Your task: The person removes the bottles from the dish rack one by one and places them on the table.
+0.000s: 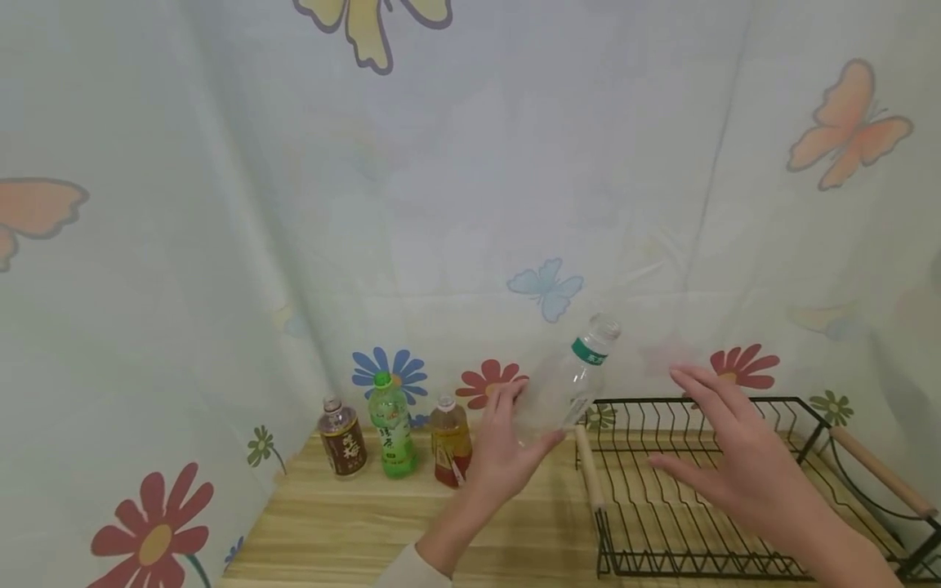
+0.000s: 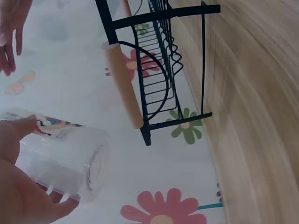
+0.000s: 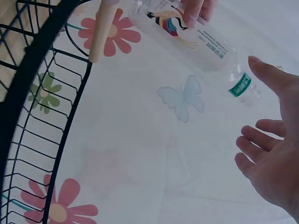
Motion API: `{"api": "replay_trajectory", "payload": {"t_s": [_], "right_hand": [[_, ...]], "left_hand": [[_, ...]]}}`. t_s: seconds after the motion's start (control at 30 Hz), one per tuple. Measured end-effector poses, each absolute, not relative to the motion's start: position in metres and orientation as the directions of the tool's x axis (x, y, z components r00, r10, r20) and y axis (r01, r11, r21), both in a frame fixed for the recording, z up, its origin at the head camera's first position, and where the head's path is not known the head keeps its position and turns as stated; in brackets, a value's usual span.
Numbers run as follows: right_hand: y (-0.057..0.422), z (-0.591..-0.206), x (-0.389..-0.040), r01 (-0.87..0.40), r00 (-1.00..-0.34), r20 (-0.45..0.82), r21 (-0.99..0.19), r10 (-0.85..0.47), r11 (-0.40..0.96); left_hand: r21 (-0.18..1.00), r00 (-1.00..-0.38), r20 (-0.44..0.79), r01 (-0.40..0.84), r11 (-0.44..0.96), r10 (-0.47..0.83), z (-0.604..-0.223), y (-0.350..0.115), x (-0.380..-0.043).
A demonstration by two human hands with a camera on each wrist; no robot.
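A clear, capless plastic bottle [image 1: 576, 377] with a green neck band is tilted in the air, its mouth up and to the right. My left hand [image 1: 503, 457] grips it round the lower body; in the left wrist view the fingers and thumb [image 2: 60, 209] wrap the bottle near its base. My right hand [image 1: 742, 457] is held above the rack with fingers spread, holding nothing. In the right wrist view the bottle's neck [image 3: 243, 86] points towards that hand, with a gap seen between them in the head view.
A black wire dish rack [image 1: 684, 490] with wooden handles stands on the right of the wooden table [image 1: 353, 531]. Along the back left stand a dark-labelled bottle [image 1: 344, 441], a green bottle [image 1: 393, 433] and a reddish-brown drink bottle [image 1: 450, 445]. A patterned curtain [image 1: 470, 204] hangs behind.
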State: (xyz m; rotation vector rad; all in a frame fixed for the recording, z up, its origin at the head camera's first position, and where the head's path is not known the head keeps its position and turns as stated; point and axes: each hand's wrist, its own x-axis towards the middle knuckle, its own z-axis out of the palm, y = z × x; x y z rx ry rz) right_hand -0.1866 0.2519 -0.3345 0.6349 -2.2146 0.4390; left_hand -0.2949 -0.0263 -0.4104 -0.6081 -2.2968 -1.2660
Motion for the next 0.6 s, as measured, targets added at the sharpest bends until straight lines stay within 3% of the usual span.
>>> {"api": "replay_trajectory", "payload": {"t_s": [0.2, 0.43, 0.6], "right_hand": [[0.262, -0.347, -0.179, -0.518, -0.749, 0.598, -0.261, -0.285, 0.815], [0.274, -0.376, -0.174, -0.422, -0.876, 0.402, -0.374, -0.265, 0.826], [0.29, -0.405, -0.176, -0.386, -0.918, 0.273, -0.447, -0.288, 0.807]], "left_hand": [[0.781, -0.855, 0.503, 0.513, 0.355, 0.128, -0.423, -0.019, -0.3], [0.803, -0.876, 0.465, 0.478, 0.356, 0.126, -0.438, -0.015, -0.31], [0.847, -0.902, 0.42, 0.43, 0.312, 0.102, -0.451, -0.017, -0.319]]}}
